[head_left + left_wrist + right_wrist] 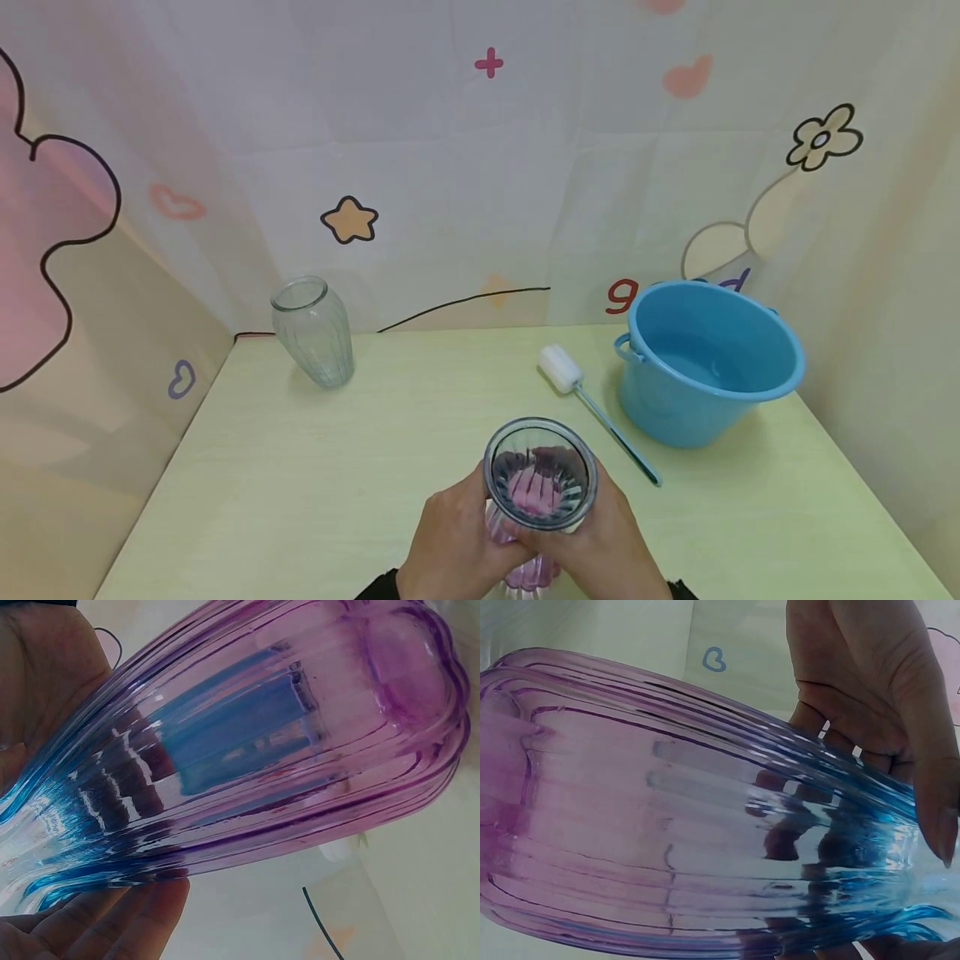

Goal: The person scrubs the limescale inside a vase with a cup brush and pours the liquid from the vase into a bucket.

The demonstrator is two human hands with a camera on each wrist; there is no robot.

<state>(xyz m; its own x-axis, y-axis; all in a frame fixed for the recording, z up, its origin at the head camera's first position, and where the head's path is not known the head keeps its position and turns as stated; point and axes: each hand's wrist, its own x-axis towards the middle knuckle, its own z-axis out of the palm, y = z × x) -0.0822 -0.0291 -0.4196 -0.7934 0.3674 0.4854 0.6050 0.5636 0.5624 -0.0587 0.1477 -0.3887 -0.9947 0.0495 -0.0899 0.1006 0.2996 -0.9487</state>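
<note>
Both hands grip a ribbed glass vase (352, 697) at the front middle of the table in the head view. Its glass runs from blue near the neck to pink at the base, and its round rim (540, 422) tilts up toward the head camera. From the left side my left hand (459, 533) wraps it, and my right hand (613, 533) wraps it from the right. The thumbs meet across the near side below the rim. In the right wrist view, fingers of the hands show through the bluish part.
A clear ribbed glass vase (318, 337) stands at the back left of the table (300, 467). Right of the middle lies a bottle brush (561, 368) with a white sponge head and a slim handle. A blue bucket (667, 408) is beside it, at the back right.
</note>
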